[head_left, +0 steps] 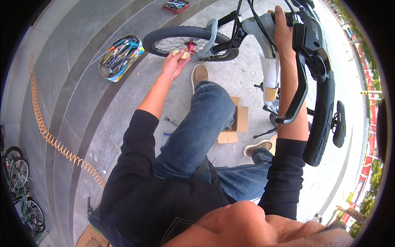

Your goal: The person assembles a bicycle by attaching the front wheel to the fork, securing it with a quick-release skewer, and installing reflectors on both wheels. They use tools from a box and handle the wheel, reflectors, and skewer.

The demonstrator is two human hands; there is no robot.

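Observation:
A bicycle lies tilted in front of me, its front wheel (187, 41) with a red hub at the top centre. My left hand (175, 62) reaches to the grey fork leg (210, 37) beside that wheel and pinches a small tan piece of wrapping (181, 53). My right hand (284, 33) is closed around the handlebar grip near the black stem and brake lever (298, 92). The white frame tube (269, 70) runs down between my arms, with a tan wrap on it. My blue-jeaned legs stretch under the bike.
An oval tin of hand tools (119, 57) sits on the pavement to the left; a red tray of tools (176, 5) lies at the top. An open cardboard box (238, 121) rests by my knee. An orange coiled hose (49, 136) runs along the left. Small bicycles (20, 181) stand at lower left.

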